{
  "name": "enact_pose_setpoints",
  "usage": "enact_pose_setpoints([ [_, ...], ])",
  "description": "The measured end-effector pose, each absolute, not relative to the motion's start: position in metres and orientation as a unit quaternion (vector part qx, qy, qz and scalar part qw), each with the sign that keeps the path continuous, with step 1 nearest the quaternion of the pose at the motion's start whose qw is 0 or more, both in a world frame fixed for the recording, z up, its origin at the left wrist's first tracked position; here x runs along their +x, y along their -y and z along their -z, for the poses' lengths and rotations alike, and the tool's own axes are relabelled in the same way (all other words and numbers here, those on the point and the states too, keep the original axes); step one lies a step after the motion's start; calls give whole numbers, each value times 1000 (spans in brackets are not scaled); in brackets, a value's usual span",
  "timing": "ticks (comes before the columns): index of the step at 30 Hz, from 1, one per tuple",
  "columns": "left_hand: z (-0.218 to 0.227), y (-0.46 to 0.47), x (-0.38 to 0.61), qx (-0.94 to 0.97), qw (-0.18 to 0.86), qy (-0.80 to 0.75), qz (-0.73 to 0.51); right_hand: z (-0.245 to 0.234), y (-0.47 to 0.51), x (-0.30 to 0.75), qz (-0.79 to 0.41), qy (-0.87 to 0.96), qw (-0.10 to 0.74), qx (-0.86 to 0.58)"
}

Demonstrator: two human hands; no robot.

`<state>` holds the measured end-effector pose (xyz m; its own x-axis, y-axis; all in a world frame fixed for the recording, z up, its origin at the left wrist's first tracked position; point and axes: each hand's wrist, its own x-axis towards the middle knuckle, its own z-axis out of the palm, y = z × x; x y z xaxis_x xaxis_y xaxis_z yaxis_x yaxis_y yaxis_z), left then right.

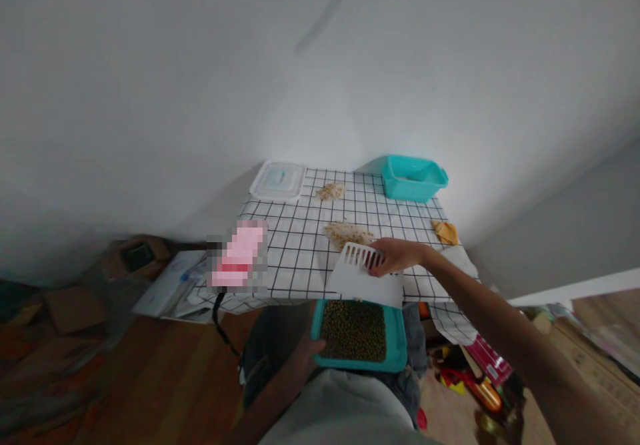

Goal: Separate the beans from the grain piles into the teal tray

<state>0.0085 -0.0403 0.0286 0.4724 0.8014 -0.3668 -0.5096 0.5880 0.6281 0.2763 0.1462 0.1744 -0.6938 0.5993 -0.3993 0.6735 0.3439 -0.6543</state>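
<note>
My right hand (397,256) is closed on the slotted top edge of a white plastic sheet (367,285), which is tilted at the table's front edge. The sheet's lower edge is over the back rim of a teal tub (396,338) holding small greenish-brown beans (353,331). Against my body, below the table edge, my left hand (310,355) grips the tub's left rim. Just behind the sheet, a pale pile of small grains or scraps (347,233) lies on the checked tablecloth (295,251); a smaller pile (331,191) sits farther back.
A second teal tub (413,178) stands at the back right, a clear lid or shallow box (279,181) at the back left. An orange cloth (445,232) lies on the right side, a blurred-out pink item (240,251) on the left. Cardboard boxes (135,258) crowd the floor at left.
</note>
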Motion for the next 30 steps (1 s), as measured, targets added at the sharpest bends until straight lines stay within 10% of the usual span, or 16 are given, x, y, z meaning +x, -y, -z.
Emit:
enact_pose_setpoints([
  [11,-29,44,6,171,831,-331,-412,-206,-181,319,260,-816,-80,510],
  [30,-40,41,-6,240,808,-363,-397,-217,-166,288,217,-856,-15,468],
])
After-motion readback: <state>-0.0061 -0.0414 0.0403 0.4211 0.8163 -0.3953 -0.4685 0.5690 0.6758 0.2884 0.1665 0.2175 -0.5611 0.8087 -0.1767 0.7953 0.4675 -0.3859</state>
